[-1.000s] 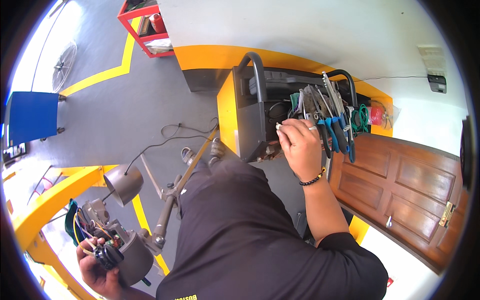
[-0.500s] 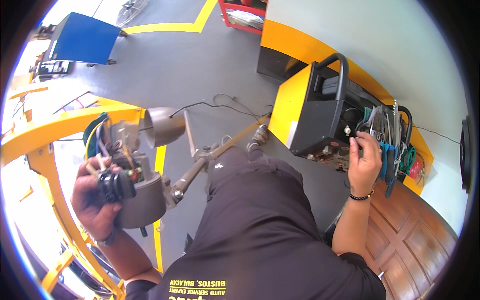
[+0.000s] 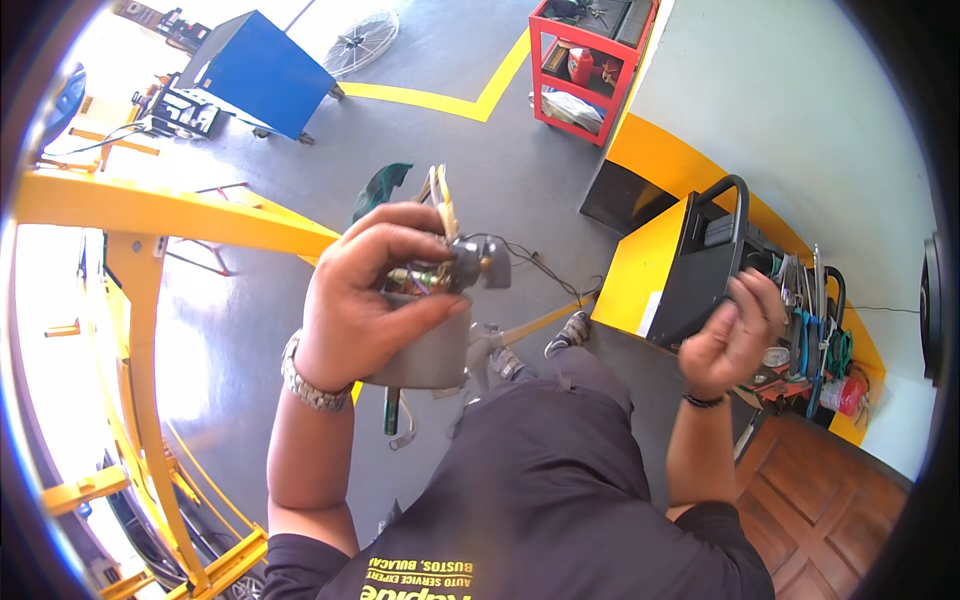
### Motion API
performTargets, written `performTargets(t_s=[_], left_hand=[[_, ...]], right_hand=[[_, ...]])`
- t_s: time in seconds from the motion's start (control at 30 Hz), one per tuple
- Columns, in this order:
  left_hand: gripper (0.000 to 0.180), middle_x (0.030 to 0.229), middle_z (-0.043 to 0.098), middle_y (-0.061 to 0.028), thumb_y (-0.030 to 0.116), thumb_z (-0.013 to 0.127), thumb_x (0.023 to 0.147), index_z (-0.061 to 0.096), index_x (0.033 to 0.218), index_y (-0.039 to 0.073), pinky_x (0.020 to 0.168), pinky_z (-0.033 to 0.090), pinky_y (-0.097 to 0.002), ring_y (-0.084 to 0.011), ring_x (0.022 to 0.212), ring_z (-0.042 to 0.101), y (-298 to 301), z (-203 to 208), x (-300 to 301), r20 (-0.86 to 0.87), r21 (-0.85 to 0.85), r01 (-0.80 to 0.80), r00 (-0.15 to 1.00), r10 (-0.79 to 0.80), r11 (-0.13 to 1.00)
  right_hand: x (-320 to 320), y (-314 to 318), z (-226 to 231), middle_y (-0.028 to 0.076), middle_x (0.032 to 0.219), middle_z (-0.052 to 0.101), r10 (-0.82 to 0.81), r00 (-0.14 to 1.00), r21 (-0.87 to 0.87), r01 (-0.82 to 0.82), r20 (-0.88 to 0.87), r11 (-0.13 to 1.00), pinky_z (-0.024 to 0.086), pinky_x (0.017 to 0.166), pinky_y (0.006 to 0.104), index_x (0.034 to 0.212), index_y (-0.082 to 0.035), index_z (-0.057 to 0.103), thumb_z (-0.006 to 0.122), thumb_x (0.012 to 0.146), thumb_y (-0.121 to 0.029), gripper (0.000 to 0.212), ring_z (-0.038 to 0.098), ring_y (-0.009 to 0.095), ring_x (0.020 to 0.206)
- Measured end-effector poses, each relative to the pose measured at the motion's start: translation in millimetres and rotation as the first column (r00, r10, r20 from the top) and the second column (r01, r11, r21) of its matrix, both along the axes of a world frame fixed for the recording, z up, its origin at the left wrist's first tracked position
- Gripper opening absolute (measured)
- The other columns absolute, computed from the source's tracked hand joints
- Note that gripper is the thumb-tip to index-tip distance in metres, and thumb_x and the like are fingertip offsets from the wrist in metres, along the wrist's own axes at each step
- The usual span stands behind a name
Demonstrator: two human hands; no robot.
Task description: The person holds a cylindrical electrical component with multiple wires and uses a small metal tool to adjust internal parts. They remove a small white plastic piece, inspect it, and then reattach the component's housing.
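My left hand [image 3: 365, 295] is closed, thumb and fingers gripping a black round part [image 3: 470, 265] at the top of a grey cylindrical housing [image 3: 425, 350]. Small coloured wires and bits of metal show between the fingers. White and yellow wires [image 3: 442, 200] stick up beyond the hand, beside a piece of dark green cloth [image 3: 383, 190]. A short dark rod [image 3: 391, 410] hangs below the housing. My right hand [image 3: 735, 340], raised in front of the tool cart [image 3: 650, 265], has its fingers curled toward the thumb and slightly blurred; whatever they pinch is too small to make out.
Pliers and other hand tools [image 3: 810, 310] hang on the cart's near side. A yellow metal frame [image 3: 180, 215] fills the left. Farther off stand a blue cabinet [image 3: 265, 75] on casters, a red shelf trolley [image 3: 585, 85] and a round wire grille [image 3: 362, 42]. A black cord [image 3: 540, 262] trails across the floor.
My left hand has moved right and up with the black part and housing. My right hand has drawn slightly nearer, its fingers curling more. The view has shifted left.
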State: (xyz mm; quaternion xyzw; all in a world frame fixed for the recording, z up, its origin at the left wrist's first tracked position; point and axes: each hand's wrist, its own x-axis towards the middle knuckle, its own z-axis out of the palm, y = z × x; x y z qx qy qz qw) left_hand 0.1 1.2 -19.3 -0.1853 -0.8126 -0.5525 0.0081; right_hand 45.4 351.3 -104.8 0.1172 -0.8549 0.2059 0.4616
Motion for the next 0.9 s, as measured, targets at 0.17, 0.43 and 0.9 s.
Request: performTargets(t_s=[0.17,0.43,0.9], left_hand=[[0.035,0.111,0.067,-0.0111,0.004,0.087,0.067,0.067,0.096,0.000,0.086,0.054,-0.0320,-0.0192,0.097,0.066,-4,-3,0,-0.074,0.080,0.009,0.997,-0.003,0.997],[0.039,0.113,0.066,-0.0124,0.005,0.089,0.066,0.069,0.099,0.003,0.088,0.055,-0.0351,-0.0239,0.101,0.068,-5,10,1,-0.172,-0.124,0.026,0.984,-0.047,0.992],[0.036,0.112,0.066,-0.0161,0.015,0.091,0.069,0.070,0.098,0.005,0.081,0.058,-0.0355,-0.0273,0.096,0.070,-6,14,-1,-0.103,-0.127,-0.057,0.994,0.044,0.990]], right_hand=[[-24,-112,9,0.018,0.118,0.065,0.761,0.641,-0.598,-0.572,0.103,0.562,0.054,0.089,0.0362,0.134,0.002,0.052,0.073,0.088,-0.010,0.052,0.066,0.026,0.103],[-41,-144,10,0.012,0.124,0.064,0.956,0.292,-0.916,-0.374,0.033,0.146,0.047,0.100,0.0335,0.138,0.000,0.049,0.075,0.089,-0.007,0.056,0.061,0.017,0.116],[-110,-137,5,0.017,0.102,0.071,0.996,0.074,-0.616,-0.782,0.050,0.089,0.056,0.075,0.0399,0.125,0.002,0.054,0.087,0.077,-0.015,0.061,0.070,0.032,0.085]])
